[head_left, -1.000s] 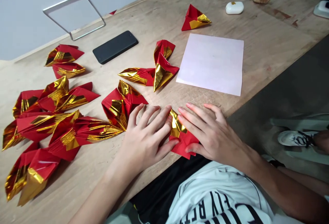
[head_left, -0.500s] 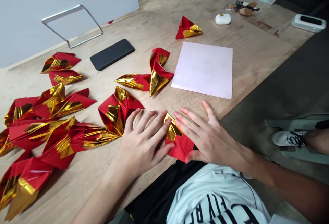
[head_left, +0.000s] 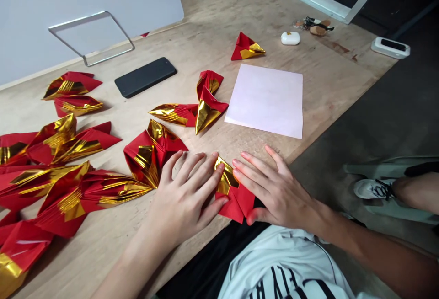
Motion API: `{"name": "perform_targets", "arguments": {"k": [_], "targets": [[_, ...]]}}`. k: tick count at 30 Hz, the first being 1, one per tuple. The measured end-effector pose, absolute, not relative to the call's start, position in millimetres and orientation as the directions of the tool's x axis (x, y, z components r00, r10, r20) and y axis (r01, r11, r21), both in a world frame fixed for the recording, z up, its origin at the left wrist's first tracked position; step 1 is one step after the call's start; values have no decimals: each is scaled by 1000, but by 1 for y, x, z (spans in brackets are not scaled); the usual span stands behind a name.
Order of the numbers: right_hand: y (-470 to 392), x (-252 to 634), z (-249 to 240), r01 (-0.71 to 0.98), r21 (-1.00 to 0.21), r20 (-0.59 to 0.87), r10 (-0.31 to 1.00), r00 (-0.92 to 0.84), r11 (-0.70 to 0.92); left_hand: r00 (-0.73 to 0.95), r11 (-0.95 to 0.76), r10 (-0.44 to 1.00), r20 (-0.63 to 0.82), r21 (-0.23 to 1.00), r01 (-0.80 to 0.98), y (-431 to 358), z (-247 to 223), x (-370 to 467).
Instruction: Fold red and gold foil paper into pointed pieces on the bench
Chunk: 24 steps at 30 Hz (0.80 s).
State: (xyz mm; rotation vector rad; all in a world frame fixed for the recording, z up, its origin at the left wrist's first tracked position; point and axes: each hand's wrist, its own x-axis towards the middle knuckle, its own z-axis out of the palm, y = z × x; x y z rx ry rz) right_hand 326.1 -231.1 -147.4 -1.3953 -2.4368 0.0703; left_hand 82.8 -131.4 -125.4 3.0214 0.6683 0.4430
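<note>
A folded red and gold paper (head_left: 236, 200) lies at the table's near edge, between my two hands. My left hand (head_left: 192, 189) rests flat with fingers spread, its index finger and thumb touching the paper's left side. On the right side my right hand (head_left: 270, 189) lies with fingers spread, fingertips and thumb on the paper. Beyond them is a square sheet of pale paper (head_left: 265, 100). Folded red and gold pieces (head_left: 209, 107) stand past my left hand, and several more (head_left: 99, 189) are joined in rows at the left.
A black phone (head_left: 146, 77), a metal wire frame (head_left: 92, 38) and a white board (head_left: 85, 6) are at the back left. Farther right lie a small folded piece (head_left: 247, 46), a white case (head_left: 290, 38), keys (head_left: 317, 26) and a white device (head_left: 390, 47). Another person's shoe (head_left: 373, 188) shows at right.
The view has shifted slightly, showing more of the table's far side. Both hands keep nearly the same pose on the folded paper.
</note>
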Motion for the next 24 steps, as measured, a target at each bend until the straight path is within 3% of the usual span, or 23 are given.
{"name": "perform_targets", "arguments": {"k": [12, 24], "targets": [[-214, 325, -135, 805, -204, 132, 830, -541, 557, 867, -910, 410, 285, 56, 412, -131, -127, 82], [-215, 324, -142, 812, -102, 169, 815, -555, 574, 849, -899, 431, 305, 59, 435, -135, -132, 82]]}}
